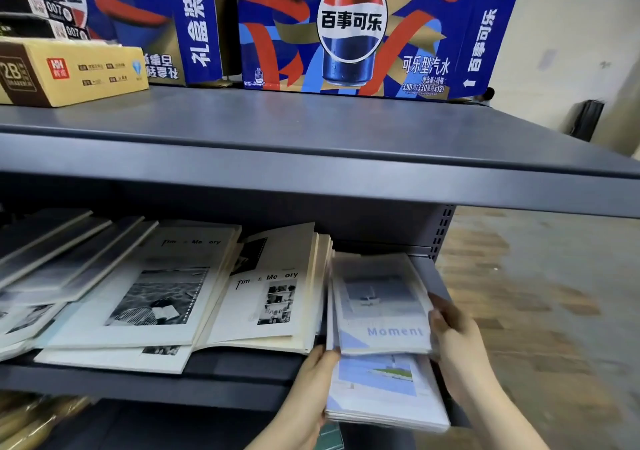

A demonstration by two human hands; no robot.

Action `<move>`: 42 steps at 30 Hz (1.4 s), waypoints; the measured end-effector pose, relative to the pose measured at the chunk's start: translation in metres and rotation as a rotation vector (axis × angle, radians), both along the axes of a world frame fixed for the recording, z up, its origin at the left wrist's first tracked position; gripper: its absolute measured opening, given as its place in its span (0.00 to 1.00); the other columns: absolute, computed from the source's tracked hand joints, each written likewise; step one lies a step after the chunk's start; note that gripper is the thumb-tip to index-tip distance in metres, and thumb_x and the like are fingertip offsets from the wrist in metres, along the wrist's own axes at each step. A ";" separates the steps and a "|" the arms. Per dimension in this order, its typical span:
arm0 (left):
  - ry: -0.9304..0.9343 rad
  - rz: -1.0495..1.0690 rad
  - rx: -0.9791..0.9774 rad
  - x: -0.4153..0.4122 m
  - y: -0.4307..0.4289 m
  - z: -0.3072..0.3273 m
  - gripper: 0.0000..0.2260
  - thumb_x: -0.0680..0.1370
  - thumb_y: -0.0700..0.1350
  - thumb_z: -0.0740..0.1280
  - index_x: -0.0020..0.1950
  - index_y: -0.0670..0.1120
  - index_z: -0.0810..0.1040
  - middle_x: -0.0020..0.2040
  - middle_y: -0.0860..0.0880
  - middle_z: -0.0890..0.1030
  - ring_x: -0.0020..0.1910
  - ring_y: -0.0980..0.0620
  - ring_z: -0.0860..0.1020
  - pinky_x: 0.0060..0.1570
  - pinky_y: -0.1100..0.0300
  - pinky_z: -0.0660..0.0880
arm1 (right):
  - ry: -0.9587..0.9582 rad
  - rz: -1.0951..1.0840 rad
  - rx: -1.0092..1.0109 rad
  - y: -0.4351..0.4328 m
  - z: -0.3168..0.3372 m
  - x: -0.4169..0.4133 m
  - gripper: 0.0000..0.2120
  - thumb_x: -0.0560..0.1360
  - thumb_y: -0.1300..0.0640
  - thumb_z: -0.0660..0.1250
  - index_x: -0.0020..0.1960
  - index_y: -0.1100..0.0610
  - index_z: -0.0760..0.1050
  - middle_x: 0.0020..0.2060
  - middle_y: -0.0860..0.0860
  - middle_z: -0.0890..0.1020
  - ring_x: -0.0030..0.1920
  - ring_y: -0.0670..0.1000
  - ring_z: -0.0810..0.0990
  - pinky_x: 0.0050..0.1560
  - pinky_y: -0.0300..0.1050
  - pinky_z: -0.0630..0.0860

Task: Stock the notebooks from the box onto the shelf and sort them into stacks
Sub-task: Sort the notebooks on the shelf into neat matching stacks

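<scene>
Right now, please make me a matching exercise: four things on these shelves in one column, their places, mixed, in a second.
Things: 1 Pepsi carton showing a can; 2 tan box; 3 Moment notebook; 4 small-photo Memory notebook.
Places: A between left hand and right hand; B upper shelf, left end; C lower shelf, middle; D upper shelf, right part.
Pairs: 1-D; 2-B; 3-A; 4-C.
</scene>
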State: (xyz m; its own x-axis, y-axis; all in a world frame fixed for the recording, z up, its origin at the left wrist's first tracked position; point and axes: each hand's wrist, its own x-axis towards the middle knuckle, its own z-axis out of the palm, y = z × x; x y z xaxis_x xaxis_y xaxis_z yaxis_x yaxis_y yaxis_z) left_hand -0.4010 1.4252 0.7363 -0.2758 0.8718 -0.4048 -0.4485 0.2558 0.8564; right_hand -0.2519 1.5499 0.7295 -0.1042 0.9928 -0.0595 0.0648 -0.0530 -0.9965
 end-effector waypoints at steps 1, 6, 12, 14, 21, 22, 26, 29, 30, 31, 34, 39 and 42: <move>-0.021 -0.005 -0.007 -0.002 0.002 -0.005 0.04 0.80 0.43 0.59 0.51 0.46 0.73 0.42 0.55 0.75 0.34 0.61 0.77 0.31 0.65 0.74 | 0.000 -0.008 -0.044 -0.003 -0.007 0.005 0.15 0.81 0.64 0.54 0.63 0.56 0.73 0.54 0.57 0.82 0.55 0.58 0.79 0.60 0.59 0.74; -0.097 0.033 -0.048 -0.006 0.005 -0.011 0.10 0.80 0.51 0.60 0.59 0.50 0.72 0.52 0.52 0.78 0.50 0.51 0.78 0.52 0.54 0.75 | -0.092 -0.013 -0.045 -0.016 -0.017 0.026 0.16 0.80 0.68 0.54 0.61 0.57 0.74 0.50 0.50 0.82 0.55 0.56 0.78 0.60 0.51 0.72; -0.053 -0.080 0.007 -0.008 0.001 -0.013 0.09 0.76 0.57 0.63 0.50 0.53 0.75 0.39 0.58 0.83 0.36 0.61 0.81 0.30 0.63 0.74 | -0.338 0.098 0.101 -0.031 -0.011 0.029 0.11 0.77 0.70 0.59 0.55 0.60 0.76 0.46 0.51 0.82 0.49 0.49 0.78 0.44 0.30 0.70; -0.010 -0.075 0.010 -0.007 0.001 -0.014 0.10 0.75 0.50 0.69 0.54 0.50 0.75 0.43 0.54 0.85 0.41 0.54 0.83 0.39 0.59 0.78 | -0.376 0.105 0.102 -0.032 -0.013 0.027 0.09 0.76 0.68 0.62 0.53 0.58 0.75 0.44 0.51 0.83 0.45 0.49 0.79 0.43 0.34 0.71; 0.038 -0.116 0.158 -0.003 -0.002 -0.014 0.18 0.73 0.37 0.69 0.62 0.48 0.72 0.51 0.48 0.84 0.50 0.47 0.83 0.47 0.54 0.79 | -0.391 0.257 0.019 -0.029 0.014 0.017 0.12 0.76 0.47 0.64 0.53 0.55 0.71 0.48 0.45 0.80 0.45 0.47 0.80 0.41 0.40 0.75; 0.059 -0.128 0.197 -0.002 -0.001 -0.009 0.19 0.73 0.37 0.69 0.62 0.50 0.72 0.52 0.49 0.84 0.52 0.48 0.82 0.50 0.54 0.79 | -0.295 0.279 -0.015 -0.028 0.022 0.016 0.11 0.76 0.47 0.63 0.52 0.53 0.74 0.47 0.47 0.83 0.44 0.47 0.83 0.42 0.42 0.78; 0.231 -0.154 0.303 -0.006 0.014 0.009 0.25 0.72 0.42 0.72 0.65 0.56 0.67 0.58 0.55 0.81 0.57 0.56 0.79 0.58 0.57 0.75 | -0.114 0.201 0.169 -0.013 0.041 0.017 0.16 0.71 0.43 0.70 0.55 0.48 0.73 0.49 0.47 0.84 0.47 0.46 0.84 0.48 0.46 0.79; 0.370 -0.178 0.318 -0.012 0.030 0.015 0.33 0.68 0.49 0.73 0.69 0.56 0.62 0.64 0.55 0.76 0.61 0.56 0.76 0.65 0.52 0.71 | -0.035 0.191 0.232 -0.002 0.045 0.017 0.33 0.62 0.38 0.70 0.62 0.51 0.70 0.54 0.46 0.82 0.53 0.44 0.82 0.51 0.42 0.77; 0.402 -0.192 0.302 -0.013 0.034 0.016 0.36 0.68 0.51 0.73 0.72 0.54 0.59 0.66 0.54 0.75 0.63 0.56 0.75 0.66 0.51 0.69 | -0.022 0.188 0.246 -0.001 0.045 0.017 0.34 0.62 0.38 0.70 0.63 0.52 0.69 0.54 0.46 0.82 0.53 0.43 0.81 0.49 0.38 0.77; 0.431 -0.200 0.284 -0.013 0.037 0.013 0.38 0.69 0.50 0.73 0.74 0.53 0.56 0.67 0.53 0.73 0.64 0.56 0.74 0.67 0.51 0.68 | 0.003 0.190 0.255 0.001 0.043 0.016 0.32 0.65 0.40 0.71 0.64 0.53 0.68 0.54 0.46 0.82 0.53 0.44 0.81 0.48 0.37 0.77; 0.514 -0.223 0.237 -0.011 0.041 0.003 0.38 0.74 0.48 0.71 0.76 0.52 0.49 0.70 0.53 0.69 0.67 0.57 0.70 0.70 0.52 0.65 | 0.102 0.210 0.237 0.002 0.032 0.019 0.31 0.65 0.43 0.75 0.62 0.53 0.69 0.53 0.49 0.82 0.54 0.47 0.81 0.48 0.37 0.78; 0.626 -0.280 0.134 -0.004 0.038 -0.006 0.41 0.77 0.50 0.66 0.76 0.53 0.37 0.75 0.54 0.59 0.72 0.55 0.63 0.73 0.54 0.58 | 0.182 0.261 0.187 0.001 0.018 0.028 0.45 0.51 0.34 0.79 0.62 0.49 0.68 0.56 0.46 0.82 0.57 0.47 0.80 0.58 0.44 0.77; 0.669 -0.294 0.107 -0.001 0.039 -0.009 0.42 0.78 0.46 0.66 0.75 0.51 0.34 0.71 0.58 0.60 0.68 0.60 0.64 0.68 0.64 0.57 | 0.160 0.299 0.173 0.002 0.015 0.031 0.47 0.50 0.37 0.80 0.64 0.49 0.67 0.58 0.47 0.81 0.59 0.48 0.79 0.61 0.49 0.76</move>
State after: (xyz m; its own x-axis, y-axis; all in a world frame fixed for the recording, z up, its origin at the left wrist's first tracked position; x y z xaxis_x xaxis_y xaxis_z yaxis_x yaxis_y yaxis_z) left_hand -0.4022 1.4647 0.7274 -0.1822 0.9732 -0.1405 0.2525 0.1844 0.9499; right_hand -0.2211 1.5516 0.7449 -0.3856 0.9109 0.1466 -0.1050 0.1146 -0.9879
